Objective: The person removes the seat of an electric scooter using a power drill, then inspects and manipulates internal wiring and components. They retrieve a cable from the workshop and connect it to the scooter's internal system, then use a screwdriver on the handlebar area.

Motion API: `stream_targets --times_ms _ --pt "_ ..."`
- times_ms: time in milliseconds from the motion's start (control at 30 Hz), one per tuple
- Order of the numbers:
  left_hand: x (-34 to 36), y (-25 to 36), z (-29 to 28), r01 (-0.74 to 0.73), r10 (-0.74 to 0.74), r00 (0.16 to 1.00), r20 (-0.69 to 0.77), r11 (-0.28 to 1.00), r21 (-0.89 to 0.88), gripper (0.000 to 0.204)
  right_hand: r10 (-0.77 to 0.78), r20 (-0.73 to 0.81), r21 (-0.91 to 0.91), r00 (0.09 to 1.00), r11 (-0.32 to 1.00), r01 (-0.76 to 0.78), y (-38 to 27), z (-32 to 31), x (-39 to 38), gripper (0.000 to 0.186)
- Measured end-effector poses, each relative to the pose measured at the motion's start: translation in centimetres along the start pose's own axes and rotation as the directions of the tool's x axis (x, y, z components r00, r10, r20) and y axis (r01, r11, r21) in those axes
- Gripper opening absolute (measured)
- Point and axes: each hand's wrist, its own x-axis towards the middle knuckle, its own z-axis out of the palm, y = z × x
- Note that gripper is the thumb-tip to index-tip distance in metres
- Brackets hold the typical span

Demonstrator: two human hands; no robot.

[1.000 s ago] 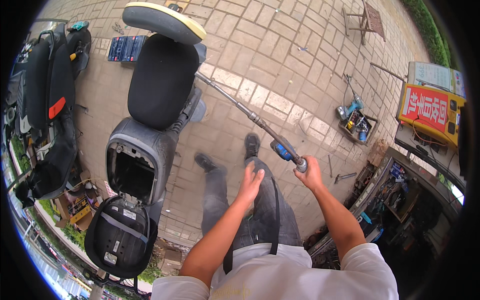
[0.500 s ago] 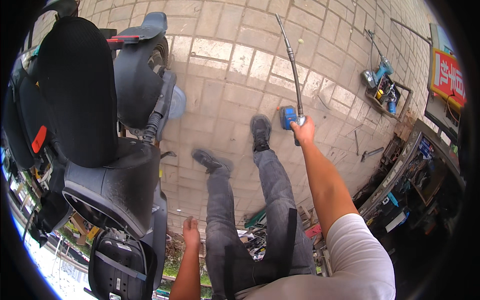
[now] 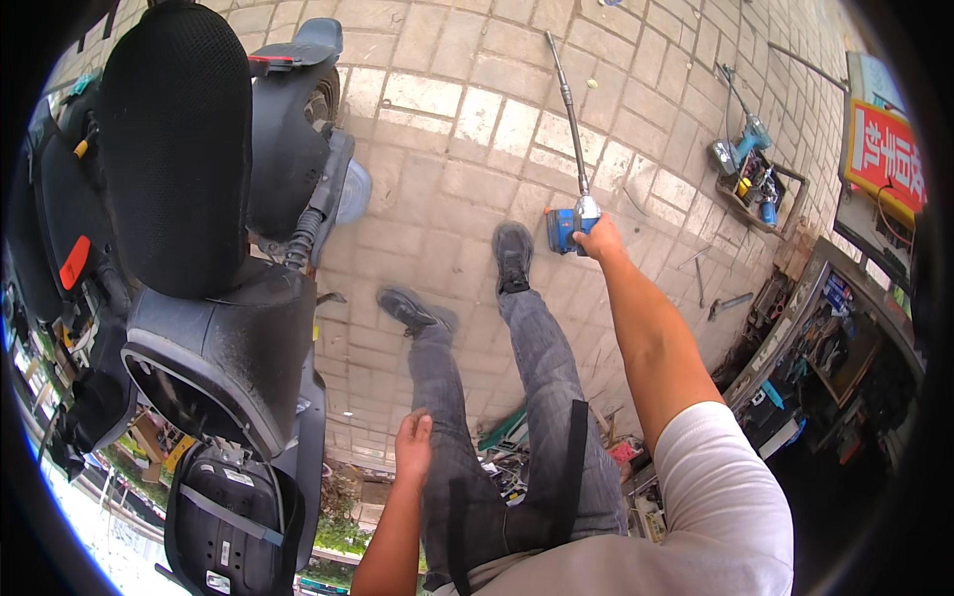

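My right hand [image 3: 600,238] is wrapped round the grip of a cordless impact wrench [image 3: 587,208] with a blue battery and a silver head. A long, thin metal shaft [image 3: 574,129] runs from that head away from me, over the paving. Empty and loosely curled, with the fingers partly hidden, my left hand [image 3: 413,445] hangs beside my left thigh. To its left stands a black electric scooter [image 3: 214,348] with its long seat [image 3: 177,149] raised and the storage space under it exposed.
At the far right a tool tray [image 3: 760,194] holds several tools, among them a teal power tool [image 3: 747,139]. A hammer [image 3: 732,304] lies on the brick paving [image 3: 447,189]. A cluttered dark cabinet [image 3: 795,348] stands at the right, below a red sign [image 3: 884,154].
My left hand has moved right, closer to my thigh. The wrench has shifted slightly left and its head has turned a little. The view has moved slightly.
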Motion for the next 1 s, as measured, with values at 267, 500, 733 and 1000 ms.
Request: stream_targets --times_ms 267,500,733,1000 --pt "-4.8 0.2 -2.4 0.121 -0.122 0.993 0.012 0.962 -0.243 0.035 -0.032 0.103 -0.057 0.994 0.998 0.038 -1.3 -4.3 -12.7 0.072" --pt "-17.4 13.7 -1.4 -0.826 0.863 0.5 -0.075 0.501 0.259 0.044 -0.486 0.685 0.724 0.542 0.532 -0.438 -9.3 -2.6 -41.2 0.052" --pt "-17.2 -2.6 -17.8 -0.417 0.053 0.666 -0.744 0.853 -0.313 0.04 -0.735 0.675 0.674 0.059 0.648 0.356 -19.1 -14.8 -59.7 0.05" --pt "-19.7 -6.6 -26.6 -0.146 0.253 0.929 -0.269 -0.416 -0.897 0.052 -0.79 0.433 0.415 0.434 0.603 0.682 -29.2 -9.1 -59.3 0.042"
